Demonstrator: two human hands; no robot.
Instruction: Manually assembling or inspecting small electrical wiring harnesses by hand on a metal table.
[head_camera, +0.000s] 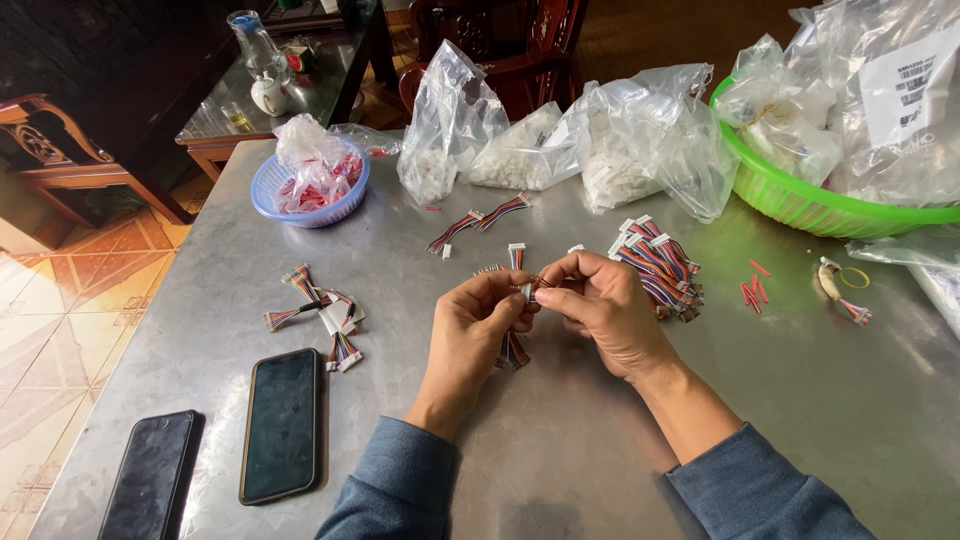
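Observation:
My left hand (474, 325) and my right hand (598, 308) meet above the middle of a grey metal table (560, 450). Together they pinch a short multicoloured wire harness (515, 350) with a small white connector at the fingertips; its loose wires hang down between the hands. A pile of similar harnesses (660, 265) lies just right of my right hand. One single harness (516, 255) lies just beyond the hands, and two more harnesses (480, 220) lie farther back.
Two dark phones (281, 424) (152, 476) lie at the near left. Finished harnesses (325, 315) sit left of centre. A blue basket (310, 190), clear bags of white parts (560, 150), a green basin (820, 200) and red bits (752, 290) ring the back.

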